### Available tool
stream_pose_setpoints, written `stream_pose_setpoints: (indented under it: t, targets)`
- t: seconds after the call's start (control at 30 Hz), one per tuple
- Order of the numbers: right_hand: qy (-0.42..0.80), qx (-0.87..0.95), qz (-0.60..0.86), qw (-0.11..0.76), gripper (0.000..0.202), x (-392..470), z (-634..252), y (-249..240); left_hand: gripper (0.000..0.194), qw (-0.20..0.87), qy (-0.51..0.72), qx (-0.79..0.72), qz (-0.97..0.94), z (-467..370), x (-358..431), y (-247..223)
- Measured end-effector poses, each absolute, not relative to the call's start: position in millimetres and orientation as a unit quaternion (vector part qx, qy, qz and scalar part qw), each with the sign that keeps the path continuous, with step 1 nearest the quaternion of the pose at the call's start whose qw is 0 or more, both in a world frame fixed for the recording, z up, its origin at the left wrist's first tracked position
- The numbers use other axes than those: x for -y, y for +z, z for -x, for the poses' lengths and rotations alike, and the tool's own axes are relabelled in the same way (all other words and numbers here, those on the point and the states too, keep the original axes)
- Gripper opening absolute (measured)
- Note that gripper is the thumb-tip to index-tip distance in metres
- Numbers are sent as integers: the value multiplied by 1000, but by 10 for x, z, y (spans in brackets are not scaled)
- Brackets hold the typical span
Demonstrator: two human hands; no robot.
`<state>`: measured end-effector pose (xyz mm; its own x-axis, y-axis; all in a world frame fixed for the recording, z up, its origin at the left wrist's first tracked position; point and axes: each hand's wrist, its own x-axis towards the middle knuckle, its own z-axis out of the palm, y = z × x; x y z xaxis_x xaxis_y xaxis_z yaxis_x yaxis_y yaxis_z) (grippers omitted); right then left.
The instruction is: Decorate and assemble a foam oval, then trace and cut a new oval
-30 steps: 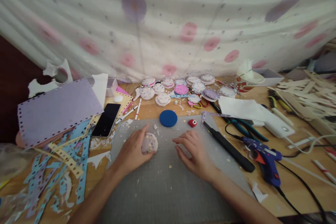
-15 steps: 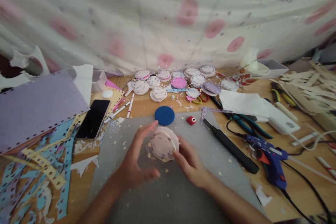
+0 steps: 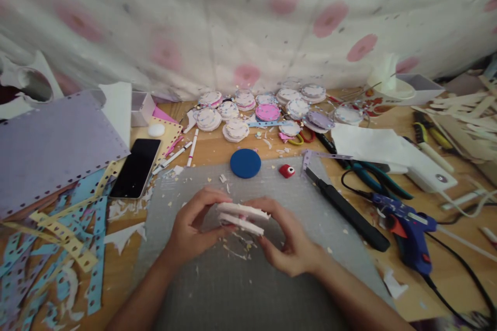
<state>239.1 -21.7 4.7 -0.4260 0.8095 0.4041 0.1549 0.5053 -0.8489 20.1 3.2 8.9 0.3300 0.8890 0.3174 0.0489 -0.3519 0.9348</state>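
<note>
Between my two hands is a layered white disc [image 3: 246, 211], tilted so its edge faces me. Two round layers show with a gap and something small and pinkish between them. My left hand [image 3: 198, 225] grips its left end, thumb below and fingers above. At the other end, my right hand [image 3: 287, 238] has its fingers on the top layer and its thumb close to the lower edge. Thin strands with small pale pieces hang under the disc. A blue round disc [image 3: 245, 163] lies on the grey cutting mat [image 3: 209, 295] beyond my hands, beside a small red punch [image 3: 287, 170].
Several decorated discs [image 3: 267, 112] sit along the back. On the right lie a black-handled knife [image 3: 351, 217], a blue glue gun [image 3: 407, 227] with its cord, and pliers [image 3: 380, 181]. A phone [image 3: 135, 168], purple sheets [image 3: 58, 150] and paper strips [image 3: 97, 264] cover the left.
The white disc has been tipped from face-up to edge-on, showing its layers. My left hand, spread and apart from it before, has closed on its left end.
</note>
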Motion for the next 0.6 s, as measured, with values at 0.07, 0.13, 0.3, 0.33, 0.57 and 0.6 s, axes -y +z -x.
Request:
stream_pose_setpoints:
  t: [0.07,0.13,0.3,0.33,0.57,0.6]
  targets:
    - [379,763,301,428,52,202,-2411,67,30,442,476,-320,-689,-207,-31,110]
    - [377,768,292,428,55,191,-2429,81,27,447,485,-300,-689,-216,-25,124]
    - [370,769,290,433,56,185,-2451,64,28,473,487,-269,-684,-238,-8,142]
    - [370,769,292,432,55,183,-2452,54,28,474,486,-272,-683,-241,-6,143]
    - [367,765,316,424,36,167,-2435,8,32,478,455,-348,-666,-225,3,97]
    - [367,764,319,424,34,166,-2429,4,32,477,454,-360,-661,-218,4,81]
